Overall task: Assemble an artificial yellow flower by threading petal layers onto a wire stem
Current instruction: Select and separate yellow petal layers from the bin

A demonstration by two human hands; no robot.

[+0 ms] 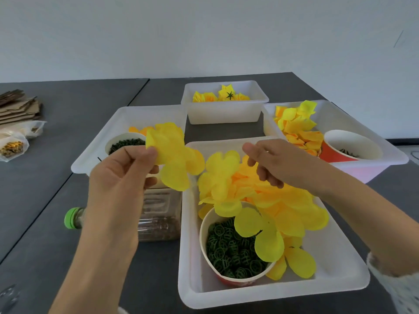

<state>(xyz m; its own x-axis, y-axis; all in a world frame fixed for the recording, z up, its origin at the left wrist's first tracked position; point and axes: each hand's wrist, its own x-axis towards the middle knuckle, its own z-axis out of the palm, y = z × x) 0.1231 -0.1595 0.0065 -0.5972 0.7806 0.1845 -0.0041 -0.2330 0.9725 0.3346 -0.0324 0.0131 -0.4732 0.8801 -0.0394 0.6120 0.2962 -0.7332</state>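
My left hand pinches a yellow petal layer by its edge and holds it up above the table, left of the near white tray. My right hand hovers over that tray with fingers loosely curled, holding nothing that I can see. Below it lies a pile of yellow petal layers. A paper cup of green plastic calyx pieces stands in the tray's front part, with petals draped over its rim. No wire stem shows.
Three more white trays sit behind: a left tray with a cup of green parts, a back tray with finished yellow flowers, a right tray with petals and a red cup. A green-capped plastic bottle lies left of the near tray. Cardboard and bags lie far left.
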